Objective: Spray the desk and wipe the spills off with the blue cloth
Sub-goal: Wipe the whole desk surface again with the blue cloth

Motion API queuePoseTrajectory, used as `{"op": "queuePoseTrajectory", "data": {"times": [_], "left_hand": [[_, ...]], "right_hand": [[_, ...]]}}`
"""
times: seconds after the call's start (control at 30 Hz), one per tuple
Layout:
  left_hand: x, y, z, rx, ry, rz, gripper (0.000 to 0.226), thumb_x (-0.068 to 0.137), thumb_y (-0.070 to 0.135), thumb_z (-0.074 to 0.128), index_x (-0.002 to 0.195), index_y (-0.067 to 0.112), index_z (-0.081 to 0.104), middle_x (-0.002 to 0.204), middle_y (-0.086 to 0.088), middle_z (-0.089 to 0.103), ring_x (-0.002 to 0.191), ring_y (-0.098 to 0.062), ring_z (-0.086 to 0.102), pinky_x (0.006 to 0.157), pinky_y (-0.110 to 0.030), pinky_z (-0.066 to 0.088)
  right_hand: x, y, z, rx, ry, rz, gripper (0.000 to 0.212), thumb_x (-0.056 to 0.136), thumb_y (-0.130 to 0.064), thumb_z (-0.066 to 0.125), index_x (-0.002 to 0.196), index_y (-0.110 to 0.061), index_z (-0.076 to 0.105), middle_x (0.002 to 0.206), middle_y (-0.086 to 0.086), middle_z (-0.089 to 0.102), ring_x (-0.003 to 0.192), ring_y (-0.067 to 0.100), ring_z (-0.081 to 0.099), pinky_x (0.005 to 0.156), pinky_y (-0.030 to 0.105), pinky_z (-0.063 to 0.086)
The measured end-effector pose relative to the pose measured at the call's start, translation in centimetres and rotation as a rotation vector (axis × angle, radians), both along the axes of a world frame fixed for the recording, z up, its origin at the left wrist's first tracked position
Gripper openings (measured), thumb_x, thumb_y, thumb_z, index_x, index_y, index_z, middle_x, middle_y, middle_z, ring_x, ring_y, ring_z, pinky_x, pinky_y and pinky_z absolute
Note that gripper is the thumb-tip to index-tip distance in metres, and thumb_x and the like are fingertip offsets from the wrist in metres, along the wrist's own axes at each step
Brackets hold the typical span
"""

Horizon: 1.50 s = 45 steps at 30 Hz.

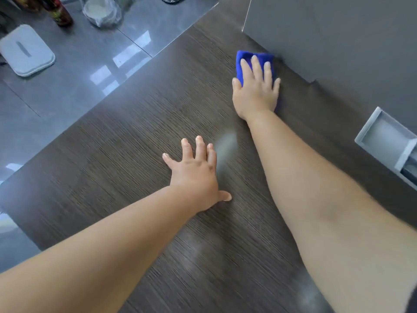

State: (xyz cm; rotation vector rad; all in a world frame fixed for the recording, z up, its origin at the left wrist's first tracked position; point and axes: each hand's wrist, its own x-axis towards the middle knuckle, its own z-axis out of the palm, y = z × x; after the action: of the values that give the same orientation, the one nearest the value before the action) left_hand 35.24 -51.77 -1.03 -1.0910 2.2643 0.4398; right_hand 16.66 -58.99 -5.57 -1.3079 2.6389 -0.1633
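The dark wood-grain desk [126, 168] fills the middle of the view. My right hand [256, 91] lies flat on the folded blue cloth [244, 56] and presses it to the desk, close against a grey panel. Only the cloth's far edge and left side show past my fingers. Flat on the desk nearer to me rests my left hand [196, 172], fingers spread, holding nothing. A pale wet smear [225, 145] sits just to the right of its fingers. No spray bottle is in view.
A grey upright panel [338, 35] borders the desk at the far right, with a recessed grey handle tray [388, 141] below it. To the left is glossy tiled floor with a grey flat lid [26, 50], a dark bottle [59, 12] and a bagged container [101, 11].
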Motion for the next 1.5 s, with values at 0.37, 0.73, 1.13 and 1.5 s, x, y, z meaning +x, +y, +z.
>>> {"op": "queuePoseTrajectory", "data": {"times": [0.37, 0.73, 1.13, 1.5], "left_hand": [[0.0, -0.1, -0.1, 0.006, 0.003, 0.013, 0.116, 0.072, 0.076, 0.051, 0.148, 0.014, -0.012, 0.156, -0.009, -0.017, 0.142, -0.039, -0.013, 0.105, -0.07, 0.011], [-1.5, -0.2, 1.1, 0.032, -0.041, 0.046, 0.119, 0.07, 0.066, 0.064, 0.148, 0.008, -0.006, 0.155, -0.015, -0.011, 0.14, -0.045, -0.008, 0.106, -0.067, 0.019], [-3.7, 6.9, 1.3, 0.061, 0.127, -0.168, 0.102, 0.079, 0.052, 0.063, 0.149, 0.014, 0.0, 0.157, -0.008, -0.007, 0.144, -0.034, -0.007, 0.11, -0.059, 0.016], [-4.9, 9.0, 0.8, 0.081, -0.052, -0.252, 0.128, 0.066, 0.067, 0.066, 0.147, 0.007, -0.014, 0.154, -0.016, -0.019, 0.139, -0.047, -0.015, 0.104, -0.069, 0.018]], "right_hand": [[-0.6, 0.8, -0.2, 0.007, 0.013, 0.138, 0.054, 0.098, -0.044, 0.029, 0.149, -0.032, 0.016, 0.159, -0.008, 0.006, 0.146, 0.022, 0.002, 0.115, 0.052, 0.005], [3.1, 11.2, -0.5, -0.01, 0.061, 0.065, 0.057, 0.097, -0.044, 0.034, 0.15, -0.028, 0.018, 0.158, -0.003, 0.011, 0.146, 0.025, 0.004, 0.114, 0.051, 0.006], [4.6, 19.3, -0.5, 0.004, 0.069, -0.113, 0.056, 0.098, -0.039, 0.036, 0.15, -0.024, 0.018, 0.158, -0.001, 0.013, 0.145, 0.026, 0.007, 0.114, 0.052, 0.009], [-2.8, 20.3, -0.2, 0.029, 0.023, -0.373, 0.054, 0.101, -0.039, 0.028, 0.151, -0.025, 0.011, 0.159, -0.003, 0.003, 0.146, 0.024, 0.0, 0.116, 0.05, 0.006]]}}
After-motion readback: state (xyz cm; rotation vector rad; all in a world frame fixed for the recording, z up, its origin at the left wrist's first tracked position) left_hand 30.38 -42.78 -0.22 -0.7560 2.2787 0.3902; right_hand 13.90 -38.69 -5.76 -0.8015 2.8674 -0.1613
